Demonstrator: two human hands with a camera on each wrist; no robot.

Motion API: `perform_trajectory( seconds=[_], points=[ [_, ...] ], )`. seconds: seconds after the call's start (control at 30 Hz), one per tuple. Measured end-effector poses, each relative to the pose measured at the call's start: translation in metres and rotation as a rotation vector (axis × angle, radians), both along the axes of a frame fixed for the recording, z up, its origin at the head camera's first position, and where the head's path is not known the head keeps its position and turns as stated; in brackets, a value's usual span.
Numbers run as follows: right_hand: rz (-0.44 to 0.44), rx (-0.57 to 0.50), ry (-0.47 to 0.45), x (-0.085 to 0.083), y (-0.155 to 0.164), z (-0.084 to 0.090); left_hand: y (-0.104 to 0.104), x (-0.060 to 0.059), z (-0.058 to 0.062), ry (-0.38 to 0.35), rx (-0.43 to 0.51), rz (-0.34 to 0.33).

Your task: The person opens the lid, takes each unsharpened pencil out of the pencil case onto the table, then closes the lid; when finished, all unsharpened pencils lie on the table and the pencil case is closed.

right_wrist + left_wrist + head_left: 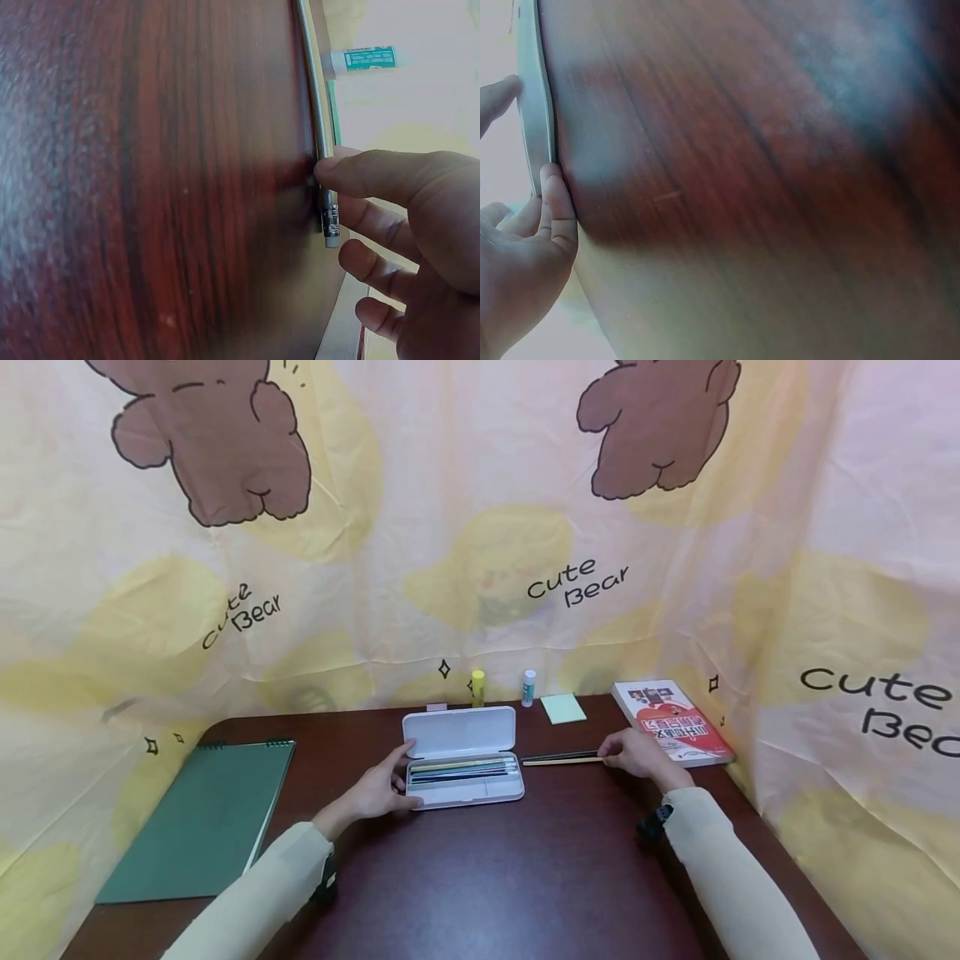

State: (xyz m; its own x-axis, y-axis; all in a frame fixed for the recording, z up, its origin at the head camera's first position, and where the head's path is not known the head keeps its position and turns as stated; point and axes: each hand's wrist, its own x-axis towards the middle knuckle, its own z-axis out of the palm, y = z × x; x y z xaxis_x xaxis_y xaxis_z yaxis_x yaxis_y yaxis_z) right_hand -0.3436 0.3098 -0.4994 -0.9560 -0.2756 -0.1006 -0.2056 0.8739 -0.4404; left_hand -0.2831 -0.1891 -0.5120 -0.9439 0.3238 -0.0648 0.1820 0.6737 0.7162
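Note:
An open white pencil case (pixel 468 795) lies on the table with its lid tipped back. Several pencils (pixel 457 769) lie in its rear compartment. My left hand (pixel 375 787) grips the case's left end, thumb at the front corner and index finger by the lid. In the left wrist view, fingertips meet the case's edge (pixel 538 112). To the right of the case, my right hand (pixel 633 753) pinches a pencil (pixel 320 112) near its eraser end, between thumb and index finger. A dark pencil (pixel 558 755) lies right behind the light one in the head view.
Behind the case stand a yellow highlighter (pixel 477 688) and a glue stick (pixel 528 688). Pale green sticky notes (pixel 563 708) lie beside them. A red and white book (pixel 671 720) is at the back right, and a green spiral pad (pixel 202 818) lies at the left.

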Motion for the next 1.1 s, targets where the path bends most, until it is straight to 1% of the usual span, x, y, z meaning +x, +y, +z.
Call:
perform_trajectory(
  seconds=[0.17, 0.33, 0.63, 0.87, 1.1],
  points=[
    [-0.033, -0.017, -0.030, -0.001, -0.001, -0.003, 0.001, 0.001, 0.001, -0.010, 0.006, 0.002],
    [-0.046, -0.031, -0.044, 0.000, 0.001, -0.003, 0.001, 0.001, 0.000, -0.012, 0.006, 0.003],
    [-0.053, -0.096, -0.066, 0.004, -0.003, 0.006, 0.002, 0.001, 0.002, -0.016, -0.001, 0.001],
    [-0.021, -0.116, -0.039, 0.010, -0.023, 0.020, 0.003, 0.000, 0.003, -0.004, -0.004, -0.012],
    [0.051, -0.138, -0.058, 0.011, -0.051, 0.023, 0.002, 0.003, 0.002, -0.012, 0.004, -0.012]
  ],
)
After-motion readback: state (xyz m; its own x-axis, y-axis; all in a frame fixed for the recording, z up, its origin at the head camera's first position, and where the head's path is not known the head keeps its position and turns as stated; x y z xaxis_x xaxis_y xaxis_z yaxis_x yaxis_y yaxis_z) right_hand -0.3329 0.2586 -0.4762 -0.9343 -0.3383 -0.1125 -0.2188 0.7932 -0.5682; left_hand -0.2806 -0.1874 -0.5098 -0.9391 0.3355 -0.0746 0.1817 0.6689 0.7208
